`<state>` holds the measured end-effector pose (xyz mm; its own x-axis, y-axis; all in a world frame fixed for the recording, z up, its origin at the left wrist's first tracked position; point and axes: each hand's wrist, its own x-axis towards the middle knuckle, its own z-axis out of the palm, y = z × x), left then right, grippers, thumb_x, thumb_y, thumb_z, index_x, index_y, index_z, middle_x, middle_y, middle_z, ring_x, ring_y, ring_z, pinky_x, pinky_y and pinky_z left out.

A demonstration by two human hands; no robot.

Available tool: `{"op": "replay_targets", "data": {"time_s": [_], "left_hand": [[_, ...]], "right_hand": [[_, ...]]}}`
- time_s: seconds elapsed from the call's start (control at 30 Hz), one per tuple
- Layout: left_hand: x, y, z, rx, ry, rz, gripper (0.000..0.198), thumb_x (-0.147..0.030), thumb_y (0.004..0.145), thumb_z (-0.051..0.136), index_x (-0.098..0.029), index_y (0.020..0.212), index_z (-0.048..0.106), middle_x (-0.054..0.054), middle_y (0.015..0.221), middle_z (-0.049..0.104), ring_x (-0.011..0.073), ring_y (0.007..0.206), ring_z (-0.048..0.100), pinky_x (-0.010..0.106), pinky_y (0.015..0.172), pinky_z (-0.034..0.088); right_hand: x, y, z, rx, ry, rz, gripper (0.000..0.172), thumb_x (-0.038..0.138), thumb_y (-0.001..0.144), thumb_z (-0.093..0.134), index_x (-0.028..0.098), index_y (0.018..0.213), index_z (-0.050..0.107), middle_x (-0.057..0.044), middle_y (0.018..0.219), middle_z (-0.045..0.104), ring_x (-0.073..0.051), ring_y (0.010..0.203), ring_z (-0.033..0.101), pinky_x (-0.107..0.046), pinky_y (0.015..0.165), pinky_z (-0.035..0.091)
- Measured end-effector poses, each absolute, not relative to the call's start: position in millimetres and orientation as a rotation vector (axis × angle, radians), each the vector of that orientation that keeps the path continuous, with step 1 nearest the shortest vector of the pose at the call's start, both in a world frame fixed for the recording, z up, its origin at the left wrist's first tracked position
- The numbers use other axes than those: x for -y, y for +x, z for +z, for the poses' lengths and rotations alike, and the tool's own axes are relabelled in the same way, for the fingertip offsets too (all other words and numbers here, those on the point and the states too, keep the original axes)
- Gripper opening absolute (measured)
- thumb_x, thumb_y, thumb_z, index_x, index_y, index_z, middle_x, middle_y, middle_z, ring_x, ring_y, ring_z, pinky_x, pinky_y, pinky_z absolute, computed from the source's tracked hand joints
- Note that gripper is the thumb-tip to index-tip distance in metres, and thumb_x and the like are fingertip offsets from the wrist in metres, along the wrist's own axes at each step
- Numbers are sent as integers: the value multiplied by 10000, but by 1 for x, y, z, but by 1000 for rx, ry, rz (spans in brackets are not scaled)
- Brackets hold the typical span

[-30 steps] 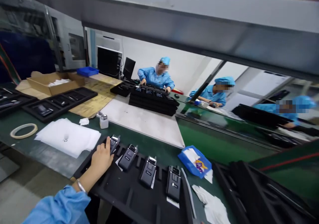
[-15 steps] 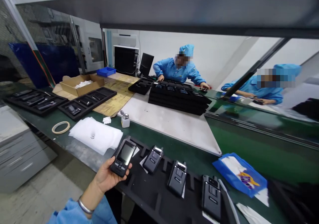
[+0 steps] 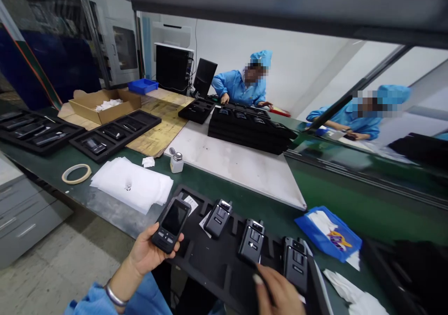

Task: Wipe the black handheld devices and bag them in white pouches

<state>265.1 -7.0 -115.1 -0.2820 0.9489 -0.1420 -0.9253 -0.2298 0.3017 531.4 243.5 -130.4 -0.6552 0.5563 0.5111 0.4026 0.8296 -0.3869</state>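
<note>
In the head view, the right hand point(image 3: 280, 291) has been brought in at the lower edge since the frame half a second ago, while the black handset point(image 3: 171, 224) has been kept raised in the left hand point(image 3: 149, 252). The handset is grasped from below by the left fingers and thumb, with its screen and keys turned up, above the left end of a black foam tray point(image 3: 206, 256). The right hand is held over the tray, its fingers bent near the two rightmost handsets; whether anything is gripped there cannot be told.

Three more handsets, point(image 3: 219, 218) point(image 3: 252, 240) point(image 3: 296, 263), are laid back up along the tray, with white paper slips seen beside or under some. To the left on the green tabletop point(image 3: 210, 184), white sheets point(image 3: 129, 184) are stacked near a roll of tape point(image 3: 75, 181) and a small pump bottle point(image 3: 177, 163). To the right, a blue packet point(image 3: 329, 233) is placed near crumpled white cloth point(image 3: 353, 291). Farther back, stacked black trays point(image 3: 245, 140) are handled by a co-worker in blue point(image 3: 241, 84).
</note>
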Motion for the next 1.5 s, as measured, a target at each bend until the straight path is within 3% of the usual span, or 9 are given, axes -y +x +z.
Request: {"op": "replay_targets", "data": {"time_s": [0.17, 0.27, 0.5, 0.83, 1.07, 1.2, 1.27, 1.37, 1.5], "left_hand": [[19, 267, -123, -337, 263, 1874, 546, -518, 848, 640, -69, 1157, 675, 176, 1035, 714, 209, 798, 691, 249, 633, 551], [28, 263, -125, -367, 446, 1901, 579, -497, 760, 723, -63, 1140, 673, 174, 988, 717, 223, 732, 692, 266, 591, 545], [47, 241, -110, -640, 566, 1665, 726, -348, 509, 921, -73, 1142, 695, 189, 1048, 702, 293, 874, 690, 387, 796, 555], [35, 231, -100, -759, 837, 1560, 703, -329, 557, 926, -179, 1204, 693, 155, 1212, 636, 324, 1148, 584, 424, 1036, 390], [30, 228, -93, -757, 887, 1548, 664, -358, 563, 922, -191, 1171, 716, 160, 1169, 654, 340, 1141, 579, 465, 1043, 375], [28, 231, -94, -728, 756, 1530, 706, -281, 495, 936, -168, 1158, 720, 144, 1167, 677, 315, 1094, 613, 397, 999, 421], [25, 238, -93, -705, 622, 1507, 744, -274, 477, 933, -138, 1173, 708, 131, 1110, 707, 272, 983, 662, 328, 911, 475], [17, 252, -90, -694, 489, 1523, 659, -338, 554, 893, -70, 1130, 715, 119, 931, 739, 202, 756, 678, 276, 748, 530], [7, 269, -91, -626, 401, 1593, 550, -409, 650, 832, -31, 1035, 728, 177, 946, 725, 209, 725, 672, 307, 658, 576]], "right_hand": [[-180, 420, -91, 2606, -190, 432, 281, 211, 924, 494, 268, 1156, 641, -62, 1045, 680, -255, 942, 645, -595, 983, 415], [-160, 391, -71, 2540, -99, 668, 271, 195, 939, 500, 261, 1163, 637, -67, 1052, 670, -239, 960, 637, -519, 950, 474], [-142, 400, -57, 2439, 8, 947, 360, 159, 950, 476, 261, 1281, 577, -74, 1096, 666, -224, 1023, 636, -428, 926, 525], [-126, 421, -40, 2384, 85, 948, 466, 79, 893, 456, 254, 1316, 542, -80, 1105, 675, -227, 1020, 657, -534, 1045, 431], [-124, 422, -38, 2408, 112, 908, 510, 57, 889, 458, 264, 1352, 516, -77, 1098, 679, -226, 1000, 655, -563, 1052, 405], [-134, 426, -27, 2388, 65, 878, 473, 94, 900, 509, 265, 1340, 534, -65, 1056, 682, -216, 933, 660, -559, 1046, 412], [-143, 427, -15, 2363, 15, 902, 446, 145, 916, 532, 270, 1344, 535, -62, 1048, 681, -216, 917, 659, -526, 1016, 452], [-160, 422, 3, 2390, -10, 1038, 393, 228, 943, 538, 261, 1334, 563, -58, 980, 678, -192, 815, 651, -358, 769, 560], [-188, 401, 6, 2382, -43, 1211, 296, 326, 968, 517, 234, 1205, 669, -51, 890, 669, -173, 748, 626, -283, 649, 516]]}}
